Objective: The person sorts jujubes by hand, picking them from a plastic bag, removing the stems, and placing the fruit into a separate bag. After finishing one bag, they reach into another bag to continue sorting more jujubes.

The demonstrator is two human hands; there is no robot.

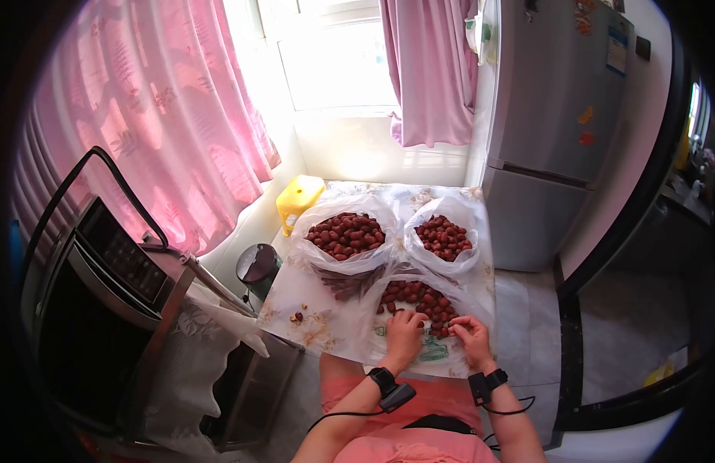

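Reddish-brown dried dates lie in an opened clear plastic bag at the table's near edge, with green print on its plastic. My left hand is over the near left side of these dates, its fingers curled and closed. To the right, my right hand has thumb and fingertips pinched together at the edge of the pile. Whatever sits between the fingers of either hand is too small to tell. Behind stand two more bags of dates, a large full bag at left and a smaller bag at right.
A few small scraps lie on the flowered tablecloth at left. A yellow plastic stool and a dark bin are beyond the table's left side. A black oven-like appliance is far left; a grey refrigerator stands right.
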